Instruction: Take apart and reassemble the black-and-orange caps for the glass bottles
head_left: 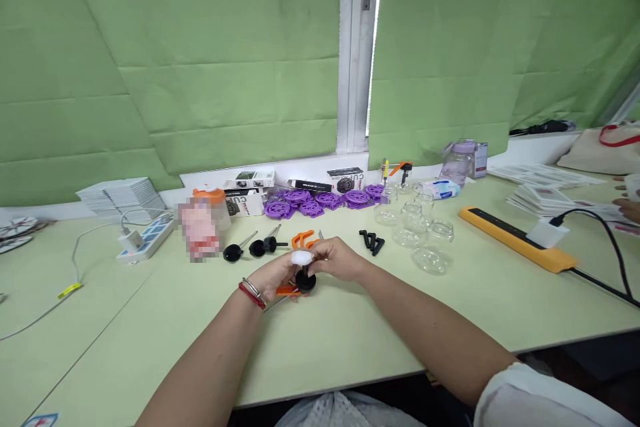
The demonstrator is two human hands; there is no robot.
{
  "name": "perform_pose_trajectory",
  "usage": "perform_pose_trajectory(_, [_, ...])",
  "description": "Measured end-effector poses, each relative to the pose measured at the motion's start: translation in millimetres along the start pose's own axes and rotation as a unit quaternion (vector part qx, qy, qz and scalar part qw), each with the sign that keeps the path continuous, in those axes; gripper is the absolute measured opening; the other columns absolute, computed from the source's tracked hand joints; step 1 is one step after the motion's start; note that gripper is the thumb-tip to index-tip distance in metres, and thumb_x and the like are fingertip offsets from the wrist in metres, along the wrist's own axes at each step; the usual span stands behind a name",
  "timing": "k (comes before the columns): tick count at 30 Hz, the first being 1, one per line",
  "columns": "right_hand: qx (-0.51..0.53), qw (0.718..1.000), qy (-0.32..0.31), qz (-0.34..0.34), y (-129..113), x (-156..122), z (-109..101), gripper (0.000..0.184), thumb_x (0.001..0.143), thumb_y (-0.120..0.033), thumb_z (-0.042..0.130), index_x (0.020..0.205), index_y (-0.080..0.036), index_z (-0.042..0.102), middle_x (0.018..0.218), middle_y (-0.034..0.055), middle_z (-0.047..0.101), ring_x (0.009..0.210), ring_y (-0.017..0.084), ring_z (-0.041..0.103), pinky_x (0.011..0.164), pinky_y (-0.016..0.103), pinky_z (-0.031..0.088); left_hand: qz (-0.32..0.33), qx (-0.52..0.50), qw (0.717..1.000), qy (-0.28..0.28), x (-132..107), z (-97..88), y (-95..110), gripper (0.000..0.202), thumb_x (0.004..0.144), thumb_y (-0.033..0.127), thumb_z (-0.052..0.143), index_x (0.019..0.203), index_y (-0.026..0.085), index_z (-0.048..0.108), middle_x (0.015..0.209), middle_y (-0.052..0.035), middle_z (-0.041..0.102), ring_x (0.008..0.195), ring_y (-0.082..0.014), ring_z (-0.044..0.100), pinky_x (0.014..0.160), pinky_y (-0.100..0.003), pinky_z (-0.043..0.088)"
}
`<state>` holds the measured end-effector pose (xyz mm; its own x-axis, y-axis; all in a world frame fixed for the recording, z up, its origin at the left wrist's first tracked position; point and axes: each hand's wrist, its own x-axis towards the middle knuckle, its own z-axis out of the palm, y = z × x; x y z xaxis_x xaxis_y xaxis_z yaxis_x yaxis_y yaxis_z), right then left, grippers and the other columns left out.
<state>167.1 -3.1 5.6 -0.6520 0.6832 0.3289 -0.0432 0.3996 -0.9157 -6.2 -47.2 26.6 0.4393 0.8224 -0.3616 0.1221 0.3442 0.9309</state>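
The right hand's fingers (320,265) are pinched nearly closed on a black part (306,281), thumb against its slim stem; the left hand (274,276) curls around its other side, its fingertips partly hidden. The part is smooth, plastic-looking, with a round, dished base; a glossy white cap (301,258) sits over the stem, between the hands. An orange piece (287,291) and a thin metal rod (278,302) show beneath the left hand. All this is in front of the middle of the table's near edge.

Further out, more orange pieces (303,239) lie just beyond the hands. Black cups (233,253) with rods rest toward the table's left edge, and short, bent black handles (373,241) toward its right. Clear, rounded jars (431,260) stand beyond those. Flat purple discs (325,200), openwork and overlapping, line the table's far edge.
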Motion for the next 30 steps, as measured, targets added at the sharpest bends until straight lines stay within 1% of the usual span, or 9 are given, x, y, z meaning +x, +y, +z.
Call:
perform_pose_trajectory(5, [-0.010,1.000,0.015,-0.003,3.2,-0.4,2.2,0.022,0.058,-0.031,0.080,0.069,-0.015,0.070,0.070,0.0014,0.066,0.068,0.016,0.059,0.066,0.027,0.046,-0.002,-0.006,1.000,-0.001,1.4,-2.4,-3.0,0.035,0.069,0.051,0.058,0.083,0.019,0.054,0.072,-0.0045,0.058,0.061,-0.0196,0.060,0.044,-0.025,0.038])
perform_pose_trajectory(12, [-0.008,1.000,0.007,-0.017,4.1,-1.0,4.5,0.024,0.062,-0.036,0.078,0.071,-0.015,0.070,0.073,0.0028,0.067,0.071,0.017,0.061,0.068,0.029,0.048,-0.002,-0.024,1.000,-0.012,4.5,-5.0,-6.1,0.037,0.070,0.050,0.058,0.089,0.019,0.056,0.071,-0.0045,0.057,0.059,-0.0192,0.059,0.044,-0.025,0.037])
perform_pose_trajectory(18, [-0.001,1.000,0.006,-0.005,5.3,-0.2,4.7,0.029,0.056,-0.036,0.082,0.068,-0.014,0.068,0.068,0.0015,0.065,0.064,0.015,0.058,0.062,0.027,0.046,-0.008,-0.017,1.000,-0.006,2.6,-2.7,-3.4,0.036,0.069,0.050,0.059,0.087,0.019,0.055,0.071,-0.0043,0.058,0.059,-0.0191,0.060,0.044,-0.025,0.037])
perform_pose_trajectory(21, [-0.002,1.000,-0.001,0.000,5.7,0.6,4.5,0.030,0.055,-0.037,0.082,0.069,-0.014,0.068,0.068,0.0014,0.064,0.064,0.015,0.058,0.061,0.026,0.046,-0.009,-0.014,1.000,-0.010,3.4,-3.2,-3.7,0.036,0.069,0.051,0.058,0.085,0.018,0.055,0.072,-0.0051,0.059,0.060,-0.0195,0.060,0.045,-0.026,0.037])
perform_pose_trajectory(25, [-0.011,1.000,0.000,-0.007,6.7,0.4,3.4,0.030,0.056,-0.037,0.082,0.070,-0.014,0.069,0.069,0.0023,0.065,0.066,0.016,0.059,0.062,0.027,0.047,-0.010,-0.020,1.000,-0.009,3.2,-3.9,-4.6,0.037,0.070,0.050,0.059,0.089,0.019,0.055,0.073,-0.0046,0.059,0.060,-0.0190,0.059,0.045,-0.026,0.037])
perform_pose_trajectory(30, [-0.025,0.999,0.007,-0.029,7.2,-0.6,2.4,0.028,0.058,-0.037,0.081,0.071,-0.015,0.072,0.072,0.0030,0.067,0.070,0.017,0.060,0.066,0.028,0.048,-0.007,-0.021,1.000,-0.009,1.0,-4.1,-4.7,0.035,0.071,0.050,0.058,0.087,0.018,0.055,0.074,-0.0048,0.059,0.061,-0.0188,0.059,0.045,-0.025,0.037])
